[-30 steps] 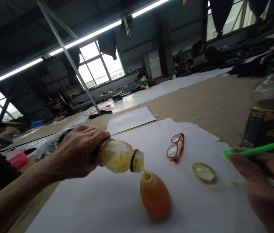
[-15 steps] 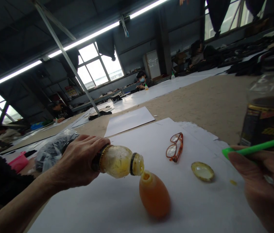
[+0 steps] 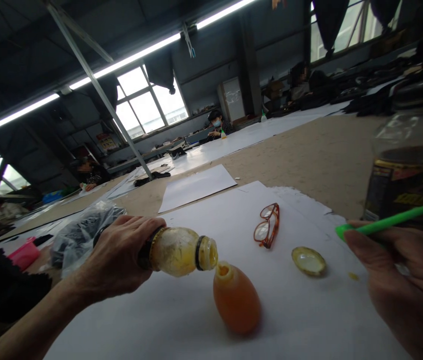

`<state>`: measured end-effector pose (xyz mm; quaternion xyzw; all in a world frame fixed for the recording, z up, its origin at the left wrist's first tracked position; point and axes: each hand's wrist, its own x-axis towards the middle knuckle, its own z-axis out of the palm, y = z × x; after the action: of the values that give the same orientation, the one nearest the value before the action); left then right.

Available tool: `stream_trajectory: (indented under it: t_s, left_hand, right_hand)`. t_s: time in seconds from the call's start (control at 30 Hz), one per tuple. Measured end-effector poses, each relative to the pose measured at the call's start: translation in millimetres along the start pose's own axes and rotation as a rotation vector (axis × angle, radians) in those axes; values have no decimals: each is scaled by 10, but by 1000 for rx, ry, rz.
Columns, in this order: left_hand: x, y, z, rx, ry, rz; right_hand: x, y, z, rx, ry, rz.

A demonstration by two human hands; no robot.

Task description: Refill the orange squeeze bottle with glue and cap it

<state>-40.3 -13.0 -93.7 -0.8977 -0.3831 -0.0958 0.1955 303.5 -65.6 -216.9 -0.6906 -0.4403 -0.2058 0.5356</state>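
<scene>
My left hand (image 3: 116,257) is wrapped round a clear bottle (image 3: 181,251) smeared with yellow glue, held on its side with its open neck just above the mouth of a small orange squeeze bottle (image 3: 236,299). That orange bottle stands upright on white paper (image 3: 181,325). My right hand (image 3: 408,285) at the lower right is closed on a green stick (image 3: 387,223). A yellow lid (image 3: 308,261) lies upside down on the paper between the two hands.
Red-framed glasses (image 3: 267,226) lie beyond the orange bottle. A large dark jar (image 3: 410,165) stands close at the right. A plastic bag (image 3: 80,235) and a pink box (image 3: 24,253) sit at the left. Other people work at far tables.
The stream of glue seen a second ago has stopped. The clear bottle's neck has lifted slightly and the whole scene has shifted a little to the left in view.
</scene>
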Motion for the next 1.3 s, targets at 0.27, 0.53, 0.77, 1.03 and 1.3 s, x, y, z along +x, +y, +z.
stream_trajectory:
  t_s: [0.27, 0.53, 0.77, 1.03, 1.3]
  left_hand:
    - [15, -50, -149, 115, 55, 20]
    - [14, -28, -75, 123, 46, 50]
    - [21, -6, -43, 92, 43, 58]
    - [26, 4, -41, 98, 32, 67]
    - [126, -15, -238, 163, 115, 101]
  right_hand:
    - [26, -10, -11, -5, 11, -32]
    - [15, -72, -30, 8, 25, -62]
    - [15, -51, -44, -8, 17, -55]
    - [19, -77, -58, -7, 13, -60]
    - [32, -81, -53, -6, 7, -66]
